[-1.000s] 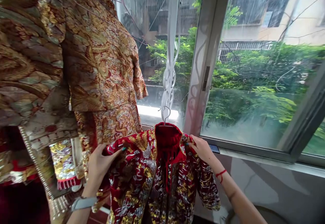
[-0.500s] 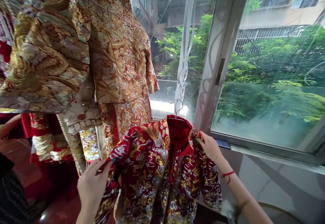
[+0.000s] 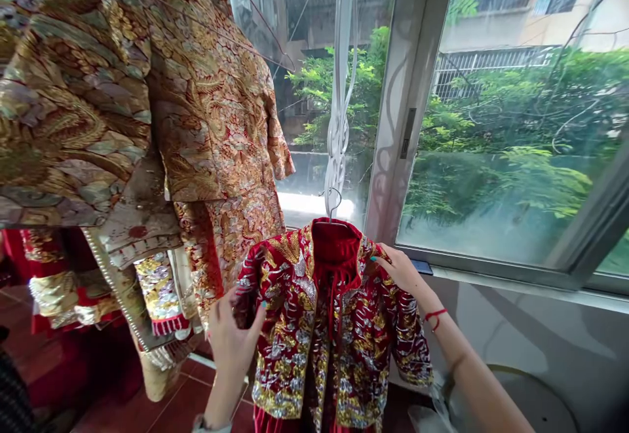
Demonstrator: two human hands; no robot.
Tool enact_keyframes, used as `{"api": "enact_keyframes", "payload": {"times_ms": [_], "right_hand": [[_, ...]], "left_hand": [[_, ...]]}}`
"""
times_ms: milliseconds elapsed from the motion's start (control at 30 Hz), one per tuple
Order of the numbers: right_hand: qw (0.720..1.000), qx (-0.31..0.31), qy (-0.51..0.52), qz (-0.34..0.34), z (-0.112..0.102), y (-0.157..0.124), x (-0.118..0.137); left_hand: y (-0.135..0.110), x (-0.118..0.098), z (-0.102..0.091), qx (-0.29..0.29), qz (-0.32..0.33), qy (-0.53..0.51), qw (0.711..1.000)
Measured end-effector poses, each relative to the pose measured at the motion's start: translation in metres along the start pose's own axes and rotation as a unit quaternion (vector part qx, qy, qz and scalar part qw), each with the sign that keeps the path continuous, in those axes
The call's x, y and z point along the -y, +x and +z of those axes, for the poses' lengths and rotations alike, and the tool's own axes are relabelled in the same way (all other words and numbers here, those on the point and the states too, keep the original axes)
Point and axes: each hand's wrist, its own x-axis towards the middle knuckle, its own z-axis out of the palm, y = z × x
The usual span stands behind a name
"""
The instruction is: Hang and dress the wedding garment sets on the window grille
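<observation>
A small red jacket (image 3: 324, 328) thick with gold and silver embroidery hangs on a wire hanger (image 3: 334, 202) hooked into a white chain (image 3: 339, 125) in front of the window. My left hand (image 3: 233, 341) pinches the jacket's left sleeve, fingers closed on the fabric. My right hand (image 3: 400, 268) grips the jacket's right shoulder near the collar; a red string circles that wrist.
Large gold brocade garments (image 3: 147, 105) hang at the left, with more red and gold clothing (image 3: 63, 282) below them. A window frame (image 3: 393, 105) and sill (image 3: 515, 282) stand behind the jacket. Red floor tiles (image 3: 162, 407) lie below.
My left hand has moved up and right along the jacket's left sleeve, drawing it in. My right hand stays on the shoulder. The view has shifted slightly.
</observation>
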Motion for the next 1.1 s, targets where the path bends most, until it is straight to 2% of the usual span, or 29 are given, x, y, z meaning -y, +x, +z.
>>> {"api": "enact_keyframes", "payload": {"times_ms": [67, 133, 167, 233, 267, 300, 400, 467, 533, 600, 700, 800, 867, 967, 1033, 1100], "right_hand": [[1.0, -0.009, -0.009, -0.003, -0.002, 0.001, 0.005], [0.996, -0.071, -0.052, 0.001, 0.0, -0.005, 0.017], [0.989, -0.123, -0.077, 0.009, 0.004, -0.012, 0.025], [0.967, -0.23, -0.105, 0.032, 0.019, -0.031, 0.044], [0.957, -0.266, -0.102, 0.046, 0.03, -0.041, 0.052], [0.956, -0.273, -0.094, 0.053, 0.044, -0.051, 0.06], [0.964, -0.229, -0.119, 0.065, 0.078, -0.062, 0.077], [0.971, -0.199, -0.126, 0.042, 0.086, -0.051, 0.085], [0.975, -0.194, -0.106, 0.011, 0.077, -0.033, 0.095], [0.973, -0.217, -0.079, 0.013, 0.061, -0.017, 0.105], [0.967, -0.221, -0.088, 0.095, 0.045, -0.013, 0.112], [0.964, -0.152, -0.137, 0.168, 0.054, -0.027, 0.103], [0.972, -0.103, -0.132, 0.166, 0.065, -0.036, 0.092], [0.982, -0.074, -0.092, 0.145, 0.069, -0.038, 0.075], [0.988, -0.066, -0.06, 0.125, 0.062, -0.033, 0.069], [0.995, -0.048, -0.002, 0.09, 0.053, -0.027, 0.068]], "left_hand": [[0.012, -0.036, 0.018, 0.029, 0.084, 0.015, 0.996], [0.019, -0.067, 0.04, 0.095, 0.133, 0.052, 0.985], [0.021, -0.078, 0.051, 0.125, 0.132, 0.08, 0.98], [0.022, -0.092, 0.066, 0.17, 0.091, 0.126, 0.973], [0.022, -0.094, 0.071, 0.187, 0.065, 0.129, 0.972], [0.021, -0.094, 0.073, 0.202, 0.044, 0.117, 0.971], [0.02, -0.09, 0.071, 0.228, 0.029, 0.051, 0.972], [0.023, -0.092, 0.063, 0.238, 0.04, 0.026, 0.97], [0.028, -0.099, 0.052, 0.231, 0.04, 0.013, 0.972], [0.033, -0.109, 0.041, 0.214, 0.039, -0.002, 0.976], [0.034, -0.114, 0.035, 0.199, 0.044, -0.005, 0.979], [0.028, -0.105, 0.044, 0.23, 0.049, 0.01, 0.972], [0.024, -0.096, 0.052, 0.26, 0.04, 0.025, 0.965], [0.022, -0.091, 0.056, 0.297, 0.03, 0.032, 0.954], [0.023, -0.097, 0.051, 0.317, 0.045, 0.016, 0.947], [0.025, -0.112, 0.047, 0.311, 0.055, 0.018, 0.948]]}}
